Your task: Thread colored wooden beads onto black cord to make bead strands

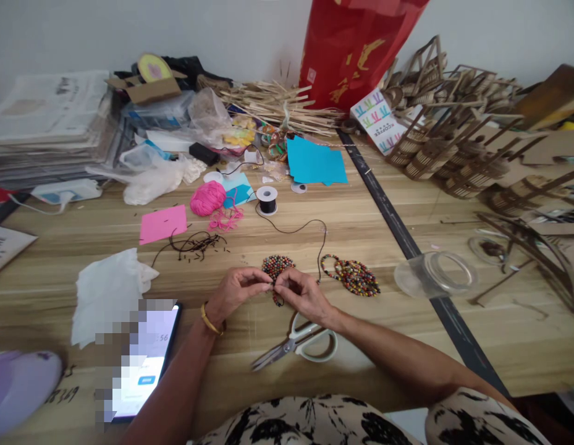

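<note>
Over table centre | left hand [235, 292], right hand [301, 294] meet | fingers pinch beaded piece [277, 269]

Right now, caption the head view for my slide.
Both hands pinch a beaded piece above scissors on a cluttered wooden table.

On the wooden table [361, 235], the left hand [233, 292] and right hand [301, 295] meet fingertip to fingertip over a cluster of coloured beads [277, 267], apparently pinching a strand of it. A second beaded piece [354, 276] lies just right of them, with black cord running to a spool [267, 200]. Scissors [298, 343] lie under the right wrist, and a lit phone [143, 364] sits beside the left forearm
</note>
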Available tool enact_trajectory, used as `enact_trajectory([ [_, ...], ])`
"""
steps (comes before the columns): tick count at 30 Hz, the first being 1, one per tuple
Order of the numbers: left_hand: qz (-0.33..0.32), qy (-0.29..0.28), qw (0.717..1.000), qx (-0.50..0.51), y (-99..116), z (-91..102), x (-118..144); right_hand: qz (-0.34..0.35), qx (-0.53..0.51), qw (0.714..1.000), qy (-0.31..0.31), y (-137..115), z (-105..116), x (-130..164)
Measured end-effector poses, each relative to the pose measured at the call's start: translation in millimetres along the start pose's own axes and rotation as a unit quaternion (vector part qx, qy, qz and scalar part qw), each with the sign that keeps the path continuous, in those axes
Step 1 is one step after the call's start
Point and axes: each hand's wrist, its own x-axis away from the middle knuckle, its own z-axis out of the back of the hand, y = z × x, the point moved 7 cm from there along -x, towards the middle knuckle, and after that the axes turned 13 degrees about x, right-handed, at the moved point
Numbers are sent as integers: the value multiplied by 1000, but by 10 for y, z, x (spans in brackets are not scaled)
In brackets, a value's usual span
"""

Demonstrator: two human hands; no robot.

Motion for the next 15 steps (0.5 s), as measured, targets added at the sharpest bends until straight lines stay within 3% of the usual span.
enact_trajectory([
  [15,-4,7,1000,7,-21,25,-4,0,11,1000,-23,-19,-14,2],
])
